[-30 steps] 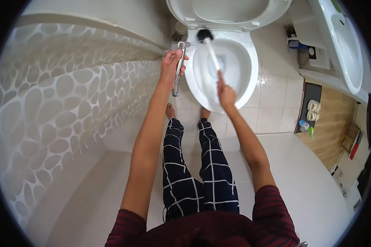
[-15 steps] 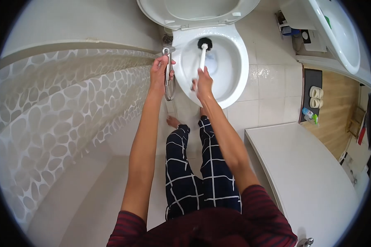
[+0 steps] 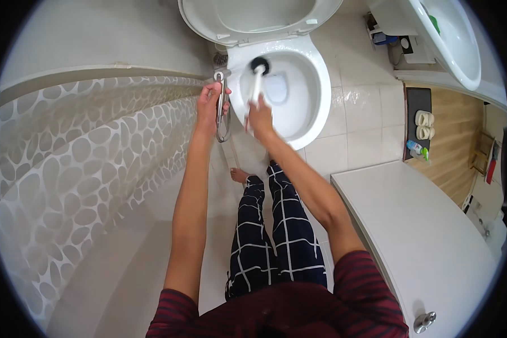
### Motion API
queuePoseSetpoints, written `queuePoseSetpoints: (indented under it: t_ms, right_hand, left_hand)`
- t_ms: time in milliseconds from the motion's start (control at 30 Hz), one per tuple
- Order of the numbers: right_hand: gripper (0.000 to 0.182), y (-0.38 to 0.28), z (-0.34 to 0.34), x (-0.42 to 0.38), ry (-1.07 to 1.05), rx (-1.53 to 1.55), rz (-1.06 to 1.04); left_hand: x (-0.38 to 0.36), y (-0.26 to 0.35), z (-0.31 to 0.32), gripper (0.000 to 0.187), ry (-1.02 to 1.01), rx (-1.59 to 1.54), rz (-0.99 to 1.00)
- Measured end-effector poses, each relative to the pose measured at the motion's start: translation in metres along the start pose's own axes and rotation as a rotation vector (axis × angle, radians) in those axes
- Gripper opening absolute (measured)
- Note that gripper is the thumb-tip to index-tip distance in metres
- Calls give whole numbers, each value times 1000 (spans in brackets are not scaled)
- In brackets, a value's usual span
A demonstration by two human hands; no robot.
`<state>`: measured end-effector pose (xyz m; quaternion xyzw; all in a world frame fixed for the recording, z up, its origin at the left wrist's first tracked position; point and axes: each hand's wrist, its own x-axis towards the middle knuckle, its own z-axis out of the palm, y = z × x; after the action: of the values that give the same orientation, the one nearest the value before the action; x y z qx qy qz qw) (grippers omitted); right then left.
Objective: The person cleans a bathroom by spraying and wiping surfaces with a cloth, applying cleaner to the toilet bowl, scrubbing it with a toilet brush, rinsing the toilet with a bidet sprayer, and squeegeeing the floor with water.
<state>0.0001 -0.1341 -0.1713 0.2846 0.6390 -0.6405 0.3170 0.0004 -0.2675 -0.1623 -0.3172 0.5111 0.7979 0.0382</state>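
Over by the toilet bowl (image 3: 312, 96), the person is standing barefoot on the white tiled floor (image 3: 360, 112), both arms stretched out toward it. Right hand (image 3: 259, 119) is wrapped tight around the white handle of a toilet brush (image 3: 256, 79), and the black bristle head is down inside the bowl, up near the back rim on the left side. Handle runs at a slant from the hand up to that head.

Left hand (image 3: 209, 104) is closed round a metal sprayer (image 3: 222, 98), the kind on a hose, held just beside the left edge of the bowl with the nozzle end pointing up toward the rim. A loop of the hose hangs below the fist. Can't tell if any water is coming out.

Seat and lid (image 3: 259, 17) are both flipped up. Off to the left there's a shower curtain (image 3: 79, 169) with a pebble pattern, draped along the tub edge. To the right, a white table (image 3: 428, 236) sits close by the person's right elbow, and past that a sink (image 3: 450, 39) up in the corner. Some small bottles (image 3: 419, 151) sit on the floor by a dark mat (image 3: 417, 101). Person has checked dark trousers (image 3: 276, 231) on.
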Motion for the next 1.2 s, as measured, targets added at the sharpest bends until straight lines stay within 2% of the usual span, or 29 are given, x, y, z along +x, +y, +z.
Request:
queuePoseSetpoints:
  t_ms: [33,100,133,200,233,267,300,333,367,467,567,633,700,733,800,833,900,967,1033,1067,1167,1200]
  right_hand:
    - [54,44,-13,-6,-26,-556,-215]
    - [56,118,-83,-24,-116,-801,-648]
    - [55,95,-128,-42,-326,-700,-292]
    - [54,44,-215,-27,-585,-1392,-123]
    - [56,80,-300,32,-582,-1579,-845]
    - [59,-12,-281,24,-476,-2010,-313]
    - [51,-81,-247,30,-356,-2178,-141]
    - [53,-111,-233,58,-229,-2334,-359]
    - [56,-133,-210,75,-111,-2327,-735]
    - [58,-119,-201,95,-4,-2431,-1249]
    - [56,-89,-275,43,-156,-2435,-597]
    - [57,-70,-285,-9,-67,-2152,-618]
    - [54,-46,-270,-30,179,-1800,-639]
    - [52,-37,-254,-24,254,-1521,-535]
    - [49,4,-224,39,386,-1174,-643]
    - [48,5,-187,52,326,-1112,-542]
    - [46,10,-125,39,218,-1339,-567]
    - [46,23,-126,34,319,-1262,-520]
    - [47,38,-149,55,598,-815,-666]
    - [48,42,-155,63,590,-738,-560]
    - [49,20,-129,40,329,-1309,-575]
    - [49,30,-131,43,201,-1342,-782]
  left_hand:
    - [-2,-5,0,29,3,-16,-14]
    - [-10,-17,1,29,2,-36,-41]
    - [-12,-20,2,29,0,-33,-46]
    - [-18,-26,5,30,0,-25,-57]
    - [-20,-26,6,30,-2,-37,-59]
    - [-24,-28,5,30,1,-49,-66]
    - [-28,-30,5,30,8,-61,-73]
    - [-31,-31,6,31,9,-47,-70]
    - [-33,-36,5,30,-5,-50,-76]
    - [-36,-41,4,29,-34,-48,-81]
    - [-37,-37,1,28,-74,-12,-110]
    - [-37,-38,-1,28,-55,-25,-111]
    - [-30,-37,2,29,-36,-33,-95]
    - [-28,-36,11,28,-45,-42,-82]
    - [-18,-25,36,29,-120,-12,-91]
    - [-16,-23,48,29,-154,8,-111]
    - [1,-18,62,30,-197,30,-73]
    - [6,-16,69,30,-231,77,-47]
    - [9,5,62,29,-207,82,-39]
    - [12,6,56,28,-187,56,-43]
    - [18,1,53,29,-156,37,-44]
    - [16,-2,53,32,-158,32,-31]
